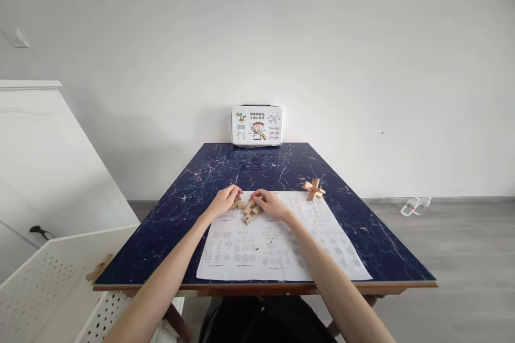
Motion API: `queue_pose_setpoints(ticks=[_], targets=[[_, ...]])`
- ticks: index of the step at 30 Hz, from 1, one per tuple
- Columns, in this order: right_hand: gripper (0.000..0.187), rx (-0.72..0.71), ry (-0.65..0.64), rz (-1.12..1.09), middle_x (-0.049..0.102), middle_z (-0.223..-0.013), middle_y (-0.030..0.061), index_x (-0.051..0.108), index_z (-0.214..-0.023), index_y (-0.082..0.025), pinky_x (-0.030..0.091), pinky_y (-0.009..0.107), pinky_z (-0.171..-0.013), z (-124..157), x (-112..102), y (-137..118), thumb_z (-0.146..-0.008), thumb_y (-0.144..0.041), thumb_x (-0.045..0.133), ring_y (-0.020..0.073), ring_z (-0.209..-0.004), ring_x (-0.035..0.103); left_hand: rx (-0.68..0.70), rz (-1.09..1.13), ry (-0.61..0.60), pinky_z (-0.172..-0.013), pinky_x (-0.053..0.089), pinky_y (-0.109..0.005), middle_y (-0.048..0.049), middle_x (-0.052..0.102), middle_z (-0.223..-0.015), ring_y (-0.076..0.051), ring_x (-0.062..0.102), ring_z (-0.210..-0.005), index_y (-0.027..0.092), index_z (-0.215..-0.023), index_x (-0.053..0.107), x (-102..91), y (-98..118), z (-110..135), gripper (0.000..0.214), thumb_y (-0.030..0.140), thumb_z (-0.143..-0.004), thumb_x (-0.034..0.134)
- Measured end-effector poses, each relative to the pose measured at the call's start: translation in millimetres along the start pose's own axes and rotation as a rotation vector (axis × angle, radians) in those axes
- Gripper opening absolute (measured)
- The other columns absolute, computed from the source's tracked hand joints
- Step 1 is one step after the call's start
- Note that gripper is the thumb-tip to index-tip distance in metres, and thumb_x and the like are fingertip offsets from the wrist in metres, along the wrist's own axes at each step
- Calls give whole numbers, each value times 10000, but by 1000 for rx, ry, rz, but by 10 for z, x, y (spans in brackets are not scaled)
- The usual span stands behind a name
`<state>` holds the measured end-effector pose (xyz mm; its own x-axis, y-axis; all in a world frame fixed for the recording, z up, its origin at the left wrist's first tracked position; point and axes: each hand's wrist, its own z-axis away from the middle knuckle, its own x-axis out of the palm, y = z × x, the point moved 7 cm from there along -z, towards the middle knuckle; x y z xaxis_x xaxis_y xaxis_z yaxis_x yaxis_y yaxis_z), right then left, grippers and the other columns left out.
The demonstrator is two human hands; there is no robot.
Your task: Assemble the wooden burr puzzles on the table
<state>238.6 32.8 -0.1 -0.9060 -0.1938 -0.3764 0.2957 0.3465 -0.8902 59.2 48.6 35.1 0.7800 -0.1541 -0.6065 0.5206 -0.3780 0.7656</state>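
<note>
1. the right hand (pixel 269 204) has its grip closed on a cluster of wooden pieces (pixel 248 218), which lies on the printed sheet (pixel 241 270) toward its far side.
2. the left hand (pixel 223 200) is just beside it, fingers curled at a small wooden block (pixel 240 205); they hide too much for me to tell whether that grip is clenched or loose.
3. the wooden pieces could slide apart if one is pushed while its neighbour is unbraced.
4. the sheet looks thin, so a dragging arm could shift everything on it.
5. a wide rightward sweep could knock the star-shaped wooden assembly (pixel 313 189).
6. the sheet ends just beside the tabletop's (pixel 161 246) near edge; a piece dropped there could fall off.
7. room for moving lies ahead, between the hands and the white case (pixel 257 126).
</note>
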Motion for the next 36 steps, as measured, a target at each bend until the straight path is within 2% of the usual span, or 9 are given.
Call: queue_pose_setpoints(ticks=[3, 6, 9, 13, 16, 19, 25, 30, 36], targets=[[293, -66, -160, 34, 728, -965, 45, 701, -1097, -205, 442, 244, -581, 46, 0, -115, -923, -422, 609, 113, -614, 549, 41, -52, -146, -734, 507, -304, -86, 735, -977, -224, 671, -829, 202, -1042, 695, -61, -31, 87, 462, 617, -912, 542], [391, -93, -223, 42, 715, -971, 41, 696, -1163, -206, 420, 238, -577, 88, -28, -193, -848, -437, 719, 109, -623, 527, 108, -153, -137, -803, 498, -323, -88, 711, -1026, -241, 653, -921, 202, -1069, 712, -191, -68, 143, 500, 621, -798, 692], [481, -76, -257, 50, 700, -933, 27, 686, -1200, -216, 420, 237, -591, 101, -10, -182, -783, -433, 787, 117, -648, 532, 159, -212, -120, -792, 491, -325, -81, 703, -1018, -227, 635, -874, 213, -947, 741, -231, -66, 166, 449, 618, -753, 739], [498, -29, -206, 76, 666, -843, 5, 684, -1194, -201, 408, 236, -594, 67, 19, -88, -766, -428, 802, 123, -657, 530, 124, -120, -10, -769, 503, -322, -77, 728, -955, -217, 645, -815, 198, -963, 733, -246, -41, 150, 444, 619, -852, 650], [460, 2, -126, 111, 638, -776, -7, 688, -1163, -191, 397, 239, -590, 47, 20, -48, -784, -433, 786, 129, -654, 533, 53, 100, -30, -783, 523, -325, -85, 740, -956, -224, 677, -846, 174, -1086, 696, -173, -59, 126, 488, 614, -899, 598], [406, 26, -50, 159, 605, -709, -22, 691, -1120, -192, 385, 245, -583, 47, 6, -44, -819, -457, 752, 132, -633, 527, 13, 273, -53, -721, 523, -305, -74, 720, -927, -186, 654, -761, 153, -1113, 666, -108, -82, 103, 515, 619, -928, 549], [404, 11, 26, 171, 601, -686, -27, 683, -1079, -194, 361, 251, -572, 49, -6, -33, -844, -521, 720, 135, -620, 526, -18, 462, -55, -686, 506, -292, -85, 695, -1006, -133, 593, -681, 147, -1203, 627, -56, -163, 90, 560, 631, -975, 461], [428, -4, 36, 169, 644, -707, -5, 692, -1076, -197, 360, 253, -563, 55, -9, -44, -861, -567, 678, 142, -611, 533, -35, 607, -75, -671, 465, -283, -72, 664, -980, -114, 556, -660, 131, -1229, 617, -16, -226, 84, 567, 624, -965, 523], [435, 20, 83, 44, 711, -809, 29, 680, -999, -202, 429, 269, -577, 25, -35, 5, -956, -591, 491, 138, -571, 570, -64, 709, -13, -651, 448, -278, -75, 656, -985, -122, 565, -679, 118, -1173, 620, -36, -288, 55, 557, 612, -915, 617]])
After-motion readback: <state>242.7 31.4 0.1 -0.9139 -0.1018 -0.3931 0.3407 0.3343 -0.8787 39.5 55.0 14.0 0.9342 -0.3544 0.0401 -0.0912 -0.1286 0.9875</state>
